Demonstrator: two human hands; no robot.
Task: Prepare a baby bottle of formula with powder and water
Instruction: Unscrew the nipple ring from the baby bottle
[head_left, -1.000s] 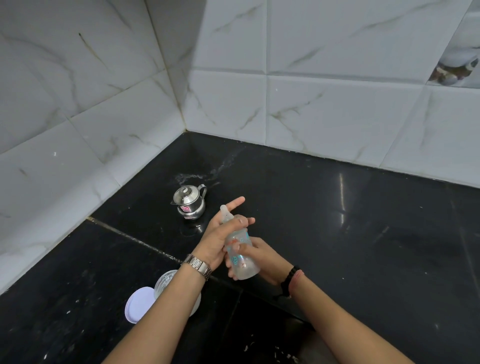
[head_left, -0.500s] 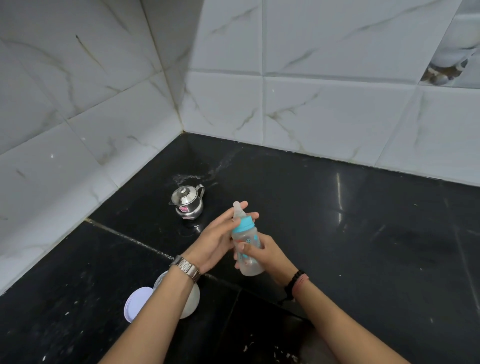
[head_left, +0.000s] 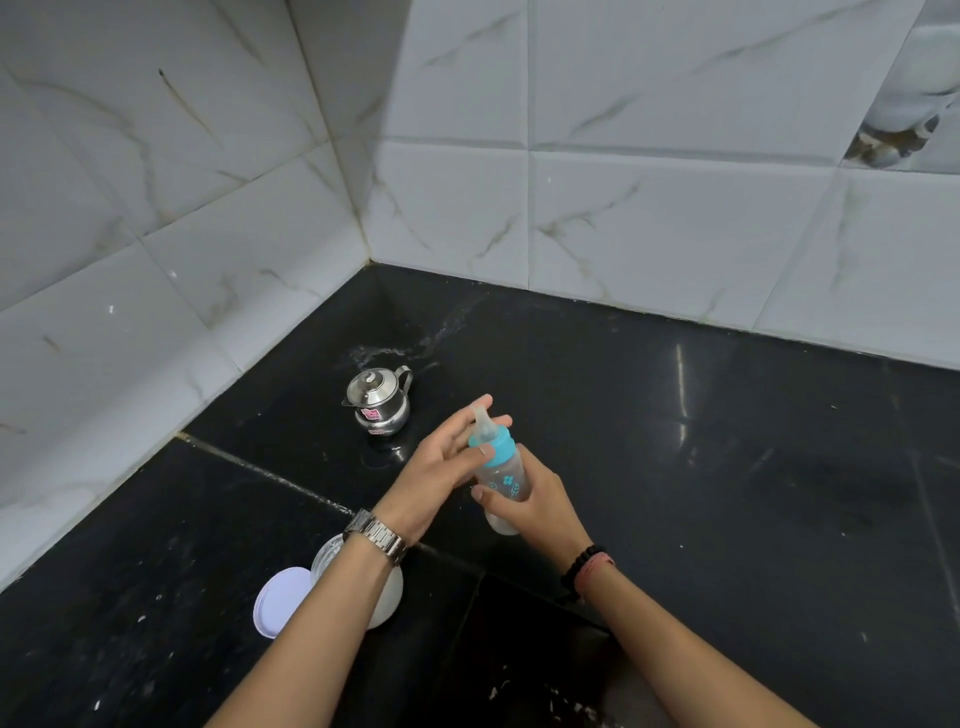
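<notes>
Teal collar (head_left: 496, 448) and clear teat (head_left: 483, 422) are already on the baby bottle (head_left: 503, 480), which is held up off the counter near the middle of the scene, its long axis roughly upright and leaning a little to the left. The right hand (head_left: 537, 506) wraps the lower body of the bottle, fingers curled round it from the right with the thumb across the near face. The left hand (head_left: 444, 467) is at the top end, its thumb lying on the collar and its fingers spread loosely beyond the teat rather than closed. The cap end thus lies toward the left hand and the base in the right, so any further tightening, as I judge it, would be a twist about that upright axis by the left hand. Whether the collar is fully seated cannot be told.

Below lies a glossy black stone counter (head_left: 727, 467) set into a corner of white marble-look tiles (head_left: 623, 208). A small steel lidded pot (head_left: 378, 399) stands further off to the left, and a white lid (head_left: 283, 600) lies just beside an open jar (head_left: 387, 597) under the left forearm
</notes>
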